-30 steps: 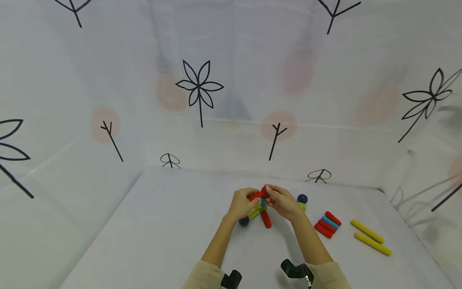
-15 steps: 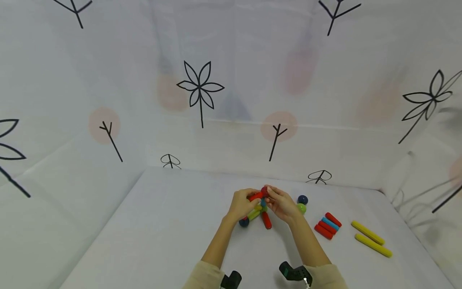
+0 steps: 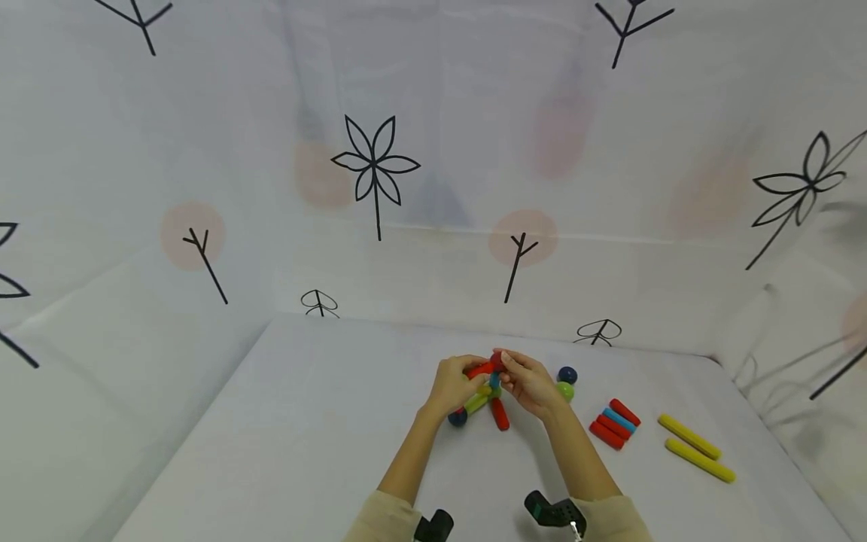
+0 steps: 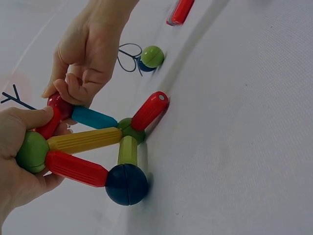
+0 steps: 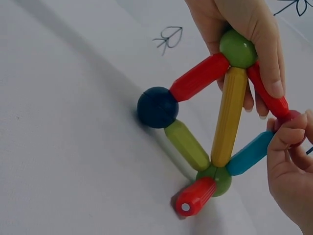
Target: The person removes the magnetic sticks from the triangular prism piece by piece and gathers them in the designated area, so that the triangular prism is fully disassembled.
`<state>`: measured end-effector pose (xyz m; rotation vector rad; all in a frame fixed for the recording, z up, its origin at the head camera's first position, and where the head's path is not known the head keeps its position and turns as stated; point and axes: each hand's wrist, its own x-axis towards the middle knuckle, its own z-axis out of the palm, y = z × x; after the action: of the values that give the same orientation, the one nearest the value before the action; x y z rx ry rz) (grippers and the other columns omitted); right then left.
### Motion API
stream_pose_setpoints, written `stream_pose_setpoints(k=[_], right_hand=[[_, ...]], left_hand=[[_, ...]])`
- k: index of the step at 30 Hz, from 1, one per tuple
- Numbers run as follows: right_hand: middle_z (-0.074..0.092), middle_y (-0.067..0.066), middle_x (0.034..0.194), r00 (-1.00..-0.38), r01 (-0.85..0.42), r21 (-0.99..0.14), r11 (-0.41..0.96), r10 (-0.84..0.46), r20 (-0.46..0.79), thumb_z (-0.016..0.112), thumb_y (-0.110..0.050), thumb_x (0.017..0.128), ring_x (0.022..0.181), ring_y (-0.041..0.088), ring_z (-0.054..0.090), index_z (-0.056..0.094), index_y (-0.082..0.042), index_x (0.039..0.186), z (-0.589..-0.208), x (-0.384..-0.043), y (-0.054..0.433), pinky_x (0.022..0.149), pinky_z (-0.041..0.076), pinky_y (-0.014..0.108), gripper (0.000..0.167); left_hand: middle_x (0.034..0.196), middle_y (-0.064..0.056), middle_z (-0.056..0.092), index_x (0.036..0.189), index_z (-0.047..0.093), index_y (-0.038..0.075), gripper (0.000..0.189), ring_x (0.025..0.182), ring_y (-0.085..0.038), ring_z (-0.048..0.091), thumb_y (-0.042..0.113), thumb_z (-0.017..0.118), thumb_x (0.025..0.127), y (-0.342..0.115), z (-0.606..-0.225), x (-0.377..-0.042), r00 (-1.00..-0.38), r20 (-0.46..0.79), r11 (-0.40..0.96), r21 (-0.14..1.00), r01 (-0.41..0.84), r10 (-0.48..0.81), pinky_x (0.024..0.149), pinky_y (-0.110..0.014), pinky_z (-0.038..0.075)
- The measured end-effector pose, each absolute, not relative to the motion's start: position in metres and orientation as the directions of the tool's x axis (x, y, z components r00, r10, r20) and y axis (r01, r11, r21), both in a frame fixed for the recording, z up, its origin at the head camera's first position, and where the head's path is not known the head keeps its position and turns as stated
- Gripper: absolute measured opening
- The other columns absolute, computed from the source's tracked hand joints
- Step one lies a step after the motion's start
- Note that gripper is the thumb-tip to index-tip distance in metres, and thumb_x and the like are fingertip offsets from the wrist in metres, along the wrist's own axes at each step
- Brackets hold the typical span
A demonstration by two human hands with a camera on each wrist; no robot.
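A frame of magnetic building rods and balls stands tilted between both hands. My left hand (image 3: 455, 384) grips it at a green ball (image 4: 32, 151) and the red rod (image 5: 266, 90) joined there. The fingers of my right hand (image 3: 535, 385) pinch a red ball (image 4: 59, 105) at that rod's other end. From this ball a blue rod (image 4: 94, 117) runs to a lower green ball (image 5: 215, 180). A yellow rod (image 4: 85, 140) links the two green balls. A dark blue ball (image 4: 126, 184) joins a second red rod (image 4: 77, 168) and a light green rod (image 4: 127, 151). Another red rod (image 4: 150, 111) sticks out free.
Right of the hands lie a loose dark blue ball (image 3: 567, 375) and a green ball (image 3: 565, 391). Farther right are a row of short red rods (image 3: 606, 434) with a blue rod (image 3: 619, 419), then two long yellow rods (image 3: 700, 460). White cloth walls surround the table (image 3: 305, 452).
Both hands keep nearly the same place and grip on the frame. The right fingers shift very slightly at the red ball.
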<state>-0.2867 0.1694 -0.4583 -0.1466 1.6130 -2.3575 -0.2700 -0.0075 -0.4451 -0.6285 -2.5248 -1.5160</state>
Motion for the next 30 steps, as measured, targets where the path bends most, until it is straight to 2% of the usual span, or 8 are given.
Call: stream_pose_setpoints(k=[4,7,10,14,18,23,27,30], right_hand=[[0.053,0.000,0.077,-0.958,0.182,-0.929,-0.323,-0.272,-0.093,0.046,-0.019,0.100,0.062,0.006,0.047,0.045,0.004,0.119,-0.458,-0.287,0.169,0.056,0.040,0.015,0.030],[0.053,0.000,0.075,-0.958,0.207,-0.913,-0.351,-0.261,-0.116,0.045,-0.019,0.100,0.061,0.005,0.047,0.047,0.003,0.115,-0.457,-0.287,0.168,0.057,0.042,0.014,0.027],[0.055,0.001,0.080,-0.952,0.246,-0.875,-0.416,-0.276,-0.137,0.043,-0.019,0.100,0.062,0.005,0.049,0.049,0.000,0.111,-0.456,-0.287,0.168,0.057,0.043,0.013,0.023],[0.063,0.005,0.090,-0.955,0.277,-0.792,-0.544,-0.248,-0.164,0.043,-0.022,0.100,0.061,0.005,0.050,0.048,-0.002,0.113,-0.453,-0.288,0.171,0.058,0.045,0.012,0.025],[0.065,0.009,0.098,-0.951,0.285,-0.758,-0.587,-0.270,-0.148,0.042,-0.023,0.100,0.063,0.007,0.051,0.046,-0.004,0.114,-0.451,-0.287,0.178,0.059,0.045,0.013,0.023],[0.063,0.007,0.102,-0.945,0.290,-0.783,-0.551,-0.293,-0.144,0.040,-0.023,0.101,0.070,0.008,0.051,0.041,-0.004,0.121,-0.452,-0.285,0.184,0.063,0.045,0.014,0.028],[0.064,0.002,0.100,-0.969,0.233,-0.850,-0.472,-0.187,-0.161,0.047,-0.021,0.099,0.073,0.007,0.052,0.037,-0.004,0.126,-0.453,-0.281,0.191,0.065,0.046,0.015,0.033],[0.062,0.000,0.099,-0.987,0.156,-0.935,-0.317,-0.084,-0.136,0.056,-0.020,0.095,0.077,0.008,0.057,0.037,-0.002,0.129,-0.454,-0.273,0.198,0.071,0.049,0.017,0.043]], left_hand=[[0.098,-0.013,0.070,0.107,0.068,-0.003,0.024,0.075,-0.010,0.058,0.007,0.067,0.085,-0.007,-0.445,-0.270,-0.902,0.324,0.391,0.820,0.418,0.286,0.067,-0.018,0.049],[0.099,-0.012,0.070,0.107,0.068,-0.002,0.023,0.075,-0.009,0.058,0.006,0.066,0.085,-0.008,-0.446,-0.270,-0.904,0.323,0.386,0.824,0.415,0.281,0.068,-0.017,0.048],[0.098,-0.013,0.070,0.107,0.068,-0.003,0.023,0.075,-0.010,0.058,0.005,0.066,0.085,-0.008,-0.446,-0.270,-0.899,0.333,0.383,0.820,0.425,0.284,0.067,-0.018,0.049],[0.098,-0.014,0.070,0.106,0.067,-0.004,0.024,0.077,-0.014,0.060,0.006,0.067,0.085,-0.007,-0.445,-0.268,-0.891,0.345,0.387,0.810,0.441,0.294,0.068,-0.020,0.049],[0.098,-0.014,0.070,0.107,0.068,-0.003,0.024,0.079,-0.017,0.059,0.007,0.068,0.085,-0.007,-0.447,-0.268,-0.897,0.340,0.392,0.813,0.431,0.283,0.069,-0.020,0.048],[0.099,-0.013,0.069,0.107,0.068,-0.003,0.024,0.080,-0.017,0.058,0.007,0.068,0.085,-0.009,-0.448,-0.269,-0.901,0.340,0.400,0.812,0.426,0.268,0.070,-0.022,0.049],[0.102,-0.012,0.069,0.109,0.067,-0.001,0.025,0.082,-0.015,0.058,0.009,0.067,0.086,-0.007,-0.449,-0.268,-0.906,0.324,0.412,0.812,0.414,0.271,0.073,-0.021,0.049],[0.104,-0.011,0.069,0.110,0.067,0.000,0.025,0.084,-0.015,0.058,0.010,0.066,0.087,-0.007,-0.449,-0.268,-0.912,0.312,0.420,0.814,0.402,0.267,0.074,-0.021,0.049]])
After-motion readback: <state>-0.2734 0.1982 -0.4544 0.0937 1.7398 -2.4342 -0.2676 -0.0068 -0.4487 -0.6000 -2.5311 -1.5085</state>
